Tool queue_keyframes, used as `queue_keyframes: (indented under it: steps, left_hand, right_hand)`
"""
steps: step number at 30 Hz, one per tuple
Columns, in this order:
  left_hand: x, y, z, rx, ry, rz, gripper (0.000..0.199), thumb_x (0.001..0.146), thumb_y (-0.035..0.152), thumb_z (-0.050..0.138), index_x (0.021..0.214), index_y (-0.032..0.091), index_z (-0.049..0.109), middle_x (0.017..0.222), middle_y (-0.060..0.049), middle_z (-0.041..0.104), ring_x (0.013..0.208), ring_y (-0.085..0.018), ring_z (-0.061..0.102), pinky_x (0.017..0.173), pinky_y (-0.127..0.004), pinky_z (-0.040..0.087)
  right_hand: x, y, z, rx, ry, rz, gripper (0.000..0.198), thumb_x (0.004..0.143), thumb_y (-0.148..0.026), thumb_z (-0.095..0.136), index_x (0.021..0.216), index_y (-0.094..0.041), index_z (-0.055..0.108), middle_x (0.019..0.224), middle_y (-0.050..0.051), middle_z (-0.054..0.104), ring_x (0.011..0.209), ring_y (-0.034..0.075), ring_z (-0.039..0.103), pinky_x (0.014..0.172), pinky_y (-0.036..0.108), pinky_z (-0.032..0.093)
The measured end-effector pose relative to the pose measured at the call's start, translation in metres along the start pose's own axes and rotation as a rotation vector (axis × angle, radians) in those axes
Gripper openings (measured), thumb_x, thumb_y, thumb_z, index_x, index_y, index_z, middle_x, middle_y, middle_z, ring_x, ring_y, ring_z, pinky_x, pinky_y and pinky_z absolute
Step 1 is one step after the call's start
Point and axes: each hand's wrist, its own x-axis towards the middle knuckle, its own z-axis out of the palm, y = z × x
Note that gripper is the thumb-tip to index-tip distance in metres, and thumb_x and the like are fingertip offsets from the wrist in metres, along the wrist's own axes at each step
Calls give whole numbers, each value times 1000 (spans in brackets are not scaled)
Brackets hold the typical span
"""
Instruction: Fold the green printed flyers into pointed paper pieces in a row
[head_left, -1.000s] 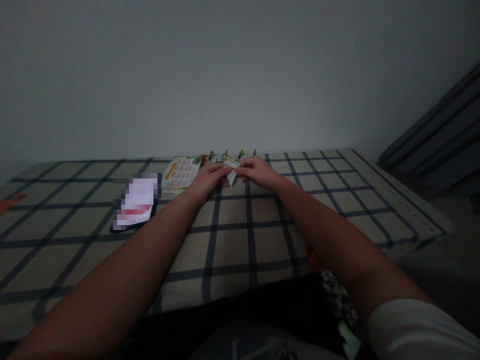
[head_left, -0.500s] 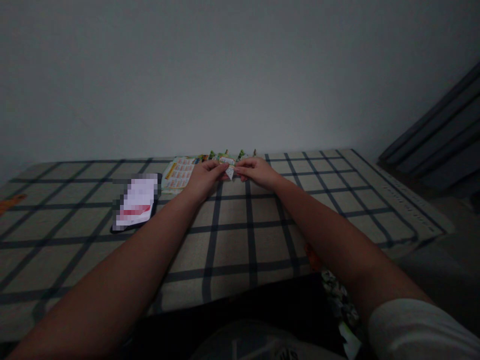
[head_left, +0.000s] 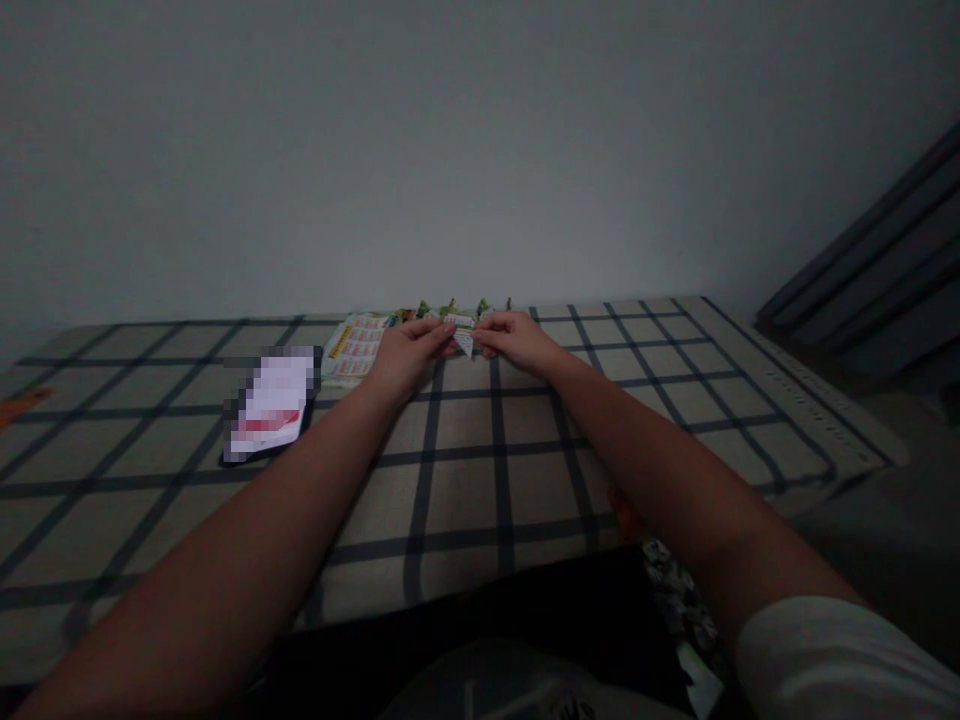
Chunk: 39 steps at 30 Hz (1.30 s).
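The fingers of the left hand and right hand covered the ends of a small white-and-green printed paper piece, its lettering too small to read. The left hand also hid part of a flat paper sheet with orange-red rows, equally illegible. Pixelation blurred the black-edged device's lit screen. Small green-topped objects beyond the hands were too tiny to identify. The picture's left edge cut off a flat orange object; its right edge cropped the dark grey pleated cloth.

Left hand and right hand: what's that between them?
The head view shows a small printed piece between the left hand and the right hand, pinched by both.
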Motion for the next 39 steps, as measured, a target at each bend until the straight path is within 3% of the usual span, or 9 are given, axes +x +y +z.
queue_keyframes:
  steps: [11,20,26,39]
  left_hand:
    - [1,-2,-2,60,14,10,36,70,51,88,73,17,79,74,-7,74,70,-18,67,74,-33,57]
    - [-3,4,2,-24,7,-35,40,65,54,90,73,17,76,77,-6,73,74,-18,68,74,-32,58]
    - [-7,10,7,-43,-75,-96,45,59,54,94,78,16,77,78,-6,72,75,-17,67,76,-32,61]
    - [-12,15,7,128,-62,-85,36,72,51,85,71,17,74,70,-5,70,65,-16,62,71,-30,55]
  right_hand:
    - [0,4,0,14,0,-13,15,85,-24,72,76,-17,63,63,-2,59,60,10,55,60,22,44]
    - [0,4,-1,30,-22,-43,16,84,-24,71,74,-17,61,62,-3,59,59,10,55,59,22,44]
    - [2,5,-2,14,-15,-51,16,83,-25,73,74,-16,63,62,-2,59,60,10,55,59,22,44]
    - [-3,-5,1,-5,-8,8,18,86,-20,69,69,-15,65,60,-2,59,58,10,55,61,23,46]
